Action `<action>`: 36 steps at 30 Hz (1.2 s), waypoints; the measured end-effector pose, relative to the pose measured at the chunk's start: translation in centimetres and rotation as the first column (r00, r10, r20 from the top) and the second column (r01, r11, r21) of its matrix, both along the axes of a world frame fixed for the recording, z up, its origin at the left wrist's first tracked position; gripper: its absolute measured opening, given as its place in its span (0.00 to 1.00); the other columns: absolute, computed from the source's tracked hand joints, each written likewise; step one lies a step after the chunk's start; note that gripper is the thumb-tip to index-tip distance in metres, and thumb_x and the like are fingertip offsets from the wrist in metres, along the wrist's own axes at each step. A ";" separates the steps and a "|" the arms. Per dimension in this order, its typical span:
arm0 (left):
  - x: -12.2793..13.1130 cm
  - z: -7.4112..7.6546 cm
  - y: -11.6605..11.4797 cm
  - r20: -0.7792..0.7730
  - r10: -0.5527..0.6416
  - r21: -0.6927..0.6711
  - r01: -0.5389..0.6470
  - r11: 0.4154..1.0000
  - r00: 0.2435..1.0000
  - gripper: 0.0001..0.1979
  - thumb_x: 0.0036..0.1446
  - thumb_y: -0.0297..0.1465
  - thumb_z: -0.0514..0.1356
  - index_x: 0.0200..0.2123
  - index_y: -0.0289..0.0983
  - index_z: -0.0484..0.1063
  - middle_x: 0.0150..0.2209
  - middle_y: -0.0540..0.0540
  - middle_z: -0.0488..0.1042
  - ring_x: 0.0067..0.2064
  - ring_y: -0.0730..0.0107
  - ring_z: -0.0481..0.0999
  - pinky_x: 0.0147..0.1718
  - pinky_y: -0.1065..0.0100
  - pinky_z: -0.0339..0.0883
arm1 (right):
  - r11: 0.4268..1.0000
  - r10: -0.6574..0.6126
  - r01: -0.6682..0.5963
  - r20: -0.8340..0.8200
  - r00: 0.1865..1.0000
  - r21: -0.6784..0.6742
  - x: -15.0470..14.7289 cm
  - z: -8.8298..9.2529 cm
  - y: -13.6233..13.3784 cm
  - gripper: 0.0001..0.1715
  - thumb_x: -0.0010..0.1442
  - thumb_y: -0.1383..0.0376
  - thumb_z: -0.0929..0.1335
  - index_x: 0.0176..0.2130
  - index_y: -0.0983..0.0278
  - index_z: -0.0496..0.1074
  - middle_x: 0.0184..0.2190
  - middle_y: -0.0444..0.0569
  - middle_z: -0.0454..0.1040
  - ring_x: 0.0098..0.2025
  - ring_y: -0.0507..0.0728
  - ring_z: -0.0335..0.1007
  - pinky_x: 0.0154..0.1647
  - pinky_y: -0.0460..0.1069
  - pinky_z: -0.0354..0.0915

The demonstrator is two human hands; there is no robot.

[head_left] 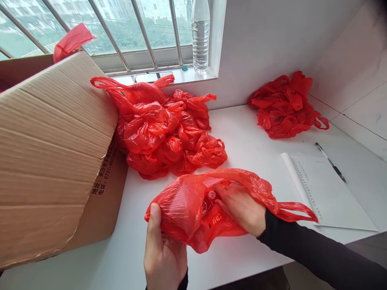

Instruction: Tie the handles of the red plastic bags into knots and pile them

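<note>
A red plastic bag [181,205] is held just above the front of the white table, its mouth spread wide. My left hand [165,253] pinches the bag's left edge, thumb on top and fingers underneath. Through the opening reaches my right hand [238,205], its fingertips among small red packets [208,203] with printed labels. Whether those fingers grip a packet is hidden by the bag and the hand itself. One handle loop of the bag hangs out to the right over my black sleeve.
Behind the bag lies a heap of filled red bags [163,133]. A large cardboard box [54,153] with open flaps stands left. Crumpled red bags [286,106] lie back right, near a notebook [329,189] and pen [331,163]. A water bottle [200,40] stands on the sill.
</note>
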State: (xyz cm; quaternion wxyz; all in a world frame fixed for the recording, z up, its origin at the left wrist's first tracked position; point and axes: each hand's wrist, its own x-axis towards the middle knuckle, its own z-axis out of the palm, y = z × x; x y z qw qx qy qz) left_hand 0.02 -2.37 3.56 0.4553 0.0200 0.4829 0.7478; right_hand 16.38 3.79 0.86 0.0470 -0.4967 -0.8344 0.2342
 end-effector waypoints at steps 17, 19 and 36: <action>-0.2 0.0 0.0 0.046 0.023 0.005 -0.023 1.000 0.999 0.10 0.49 0.38 0.74 0.33 0.42 0.80 0.32 0.57 0.82 0.31 0.75 0.82 0.34 0.78 0.74 | 0.994 0.049 -0.094 -0.509 0.859 -0.063 3.7 -2.3 0.3 0.22 0.72 0.60 0.61 0.62 0.59 0.67 0.57 0.54 0.73 0.58 0.66 0.69 0.62 0.60 0.64; -0.1 0.0 0.1 0.032 -0.005 -0.008 0.005 1.000 0.999 0.12 0.50 0.40 0.73 0.34 0.42 0.80 0.32 0.55 0.82 0.32 0.72 0.83 0.35 0.77 0.75 | 0.994 0.031 -0.081 -0.504 0.863 -0.077 3.3 -2.1 0.2 0.26 0.70 0.61 0.63 0.65 0.59 0.63 0.60 0.55 0.71 0.59 0.66 0.68 0.61 0.60 0.65; 0.1 -0.2 0.3 0.055 0.004 -0.006 -0.004 1.000 0.998 0.10 0.50 0.39 0.73 0.34 0.43 0.80 0.33 0.56 0.82 0.32 0.73 0.82 0.36 0.76 0.74 | 0.994 0.058 -0.078 -0.229 0.972 -0.076 3.3 -0.1 0.7 0.13 0.71 0.66 0.61 0.38 0.62 0.72 0.35 0.49 0.77 0.37 0.61 0.75 0.43 0.55 0.71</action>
